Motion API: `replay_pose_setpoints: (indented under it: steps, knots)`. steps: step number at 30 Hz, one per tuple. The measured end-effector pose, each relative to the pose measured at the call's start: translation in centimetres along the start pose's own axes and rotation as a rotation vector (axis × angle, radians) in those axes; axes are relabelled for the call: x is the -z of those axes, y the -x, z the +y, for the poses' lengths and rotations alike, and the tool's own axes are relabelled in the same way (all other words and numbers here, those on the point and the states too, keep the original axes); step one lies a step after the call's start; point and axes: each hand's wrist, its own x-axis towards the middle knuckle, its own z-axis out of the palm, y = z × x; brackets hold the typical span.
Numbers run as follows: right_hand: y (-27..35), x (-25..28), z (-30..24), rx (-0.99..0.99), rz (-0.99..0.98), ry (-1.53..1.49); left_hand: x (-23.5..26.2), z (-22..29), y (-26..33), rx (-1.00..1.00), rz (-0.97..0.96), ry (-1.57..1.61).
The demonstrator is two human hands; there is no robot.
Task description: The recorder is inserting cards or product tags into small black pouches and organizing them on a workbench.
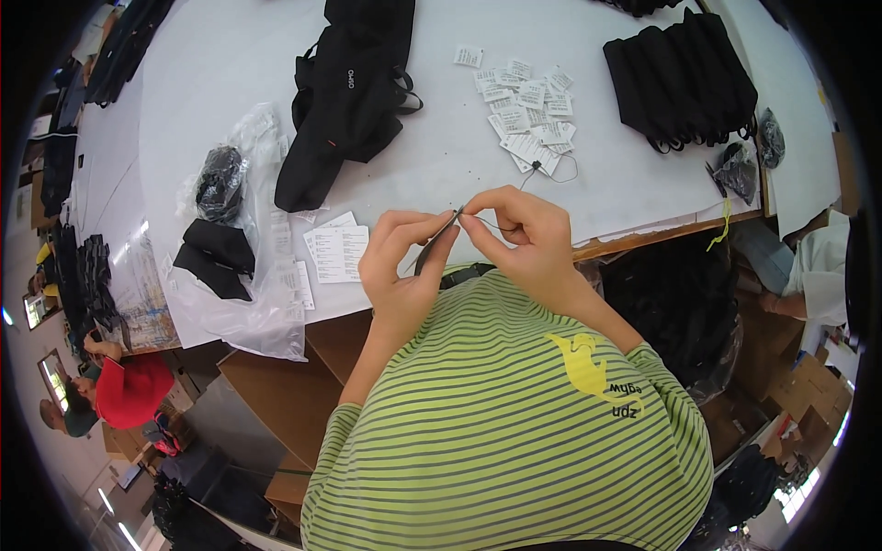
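Both hands meet at the table's front edge, close to my body. My left hand [404,253] is closed, pinching a thin dark flat tag [432,246] seen nearly edge-on. Its fingertips meet those of my right hand [528,234], which is closed on a thin black string [491,225] at the tag's upper end. The exact spot where string and tag meet is hidden by the fingertips. Beyond my hands lies a loose pile of small white printed labels [531,94], with another looped black string [571,165] beside it.
A black fabric bag with straps [344,101] lies beyond my left hand. White printed sheets [338,250] and clear plastic with black pouches [216,257] are at left. Folded black bags [680,83] stand at right. A person in red [133,390] is far left.
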Motion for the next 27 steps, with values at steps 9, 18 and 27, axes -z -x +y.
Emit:
replay_pose_setpoints:
  steps: [9,18,27]
  knots:
    - [0.1,2.0,0.2,-0.187,-0.25,-0.193,1.9,-1.0,-0.2,0.332,-0.274,0.659]
    - [-1.1,1.8,0.5,-0.213,-0.442,-0.21,2.3,-1.0,-0.8,0.375,-0.397,0.373]
    - [-0.5,0.5,3.4,-0.351,-0.451,-0.384,3.1,-5.9,-4.5,0.064,0.183,-0.232]
